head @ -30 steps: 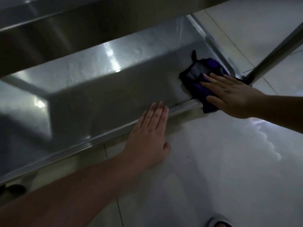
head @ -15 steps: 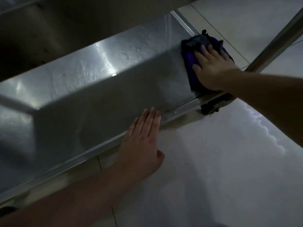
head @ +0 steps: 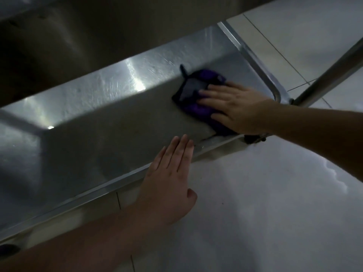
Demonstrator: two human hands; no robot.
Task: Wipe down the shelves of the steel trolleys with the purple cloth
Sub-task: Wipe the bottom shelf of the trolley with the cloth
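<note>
The purple cloth (head: 194,95) lies bunched on the bottom steel shelf (head: 102,122) of the trolley, near its right end. My right hand (head: 237,108) presses flat on the cloth with straight fingers pointing left. My left hand (head: 169,179) rests flat on the shelf's front rim, fingers straight and together, holding nothing. Part of the cloth is hidden under my right palm.
A higher steel shelf (head: 98,26) overhangs at the top, shading the far half of the lower one. The trolley's corner post (head: 330,71) rises at the right above a caster (head: 253,139). Pale tiled floor (head: 275,203) lies in front and to the right.
My right hand has slid the cloth leftward and nearer the front rim, away from the shelf's far right corner. My left hand stays on the rim.
</note>
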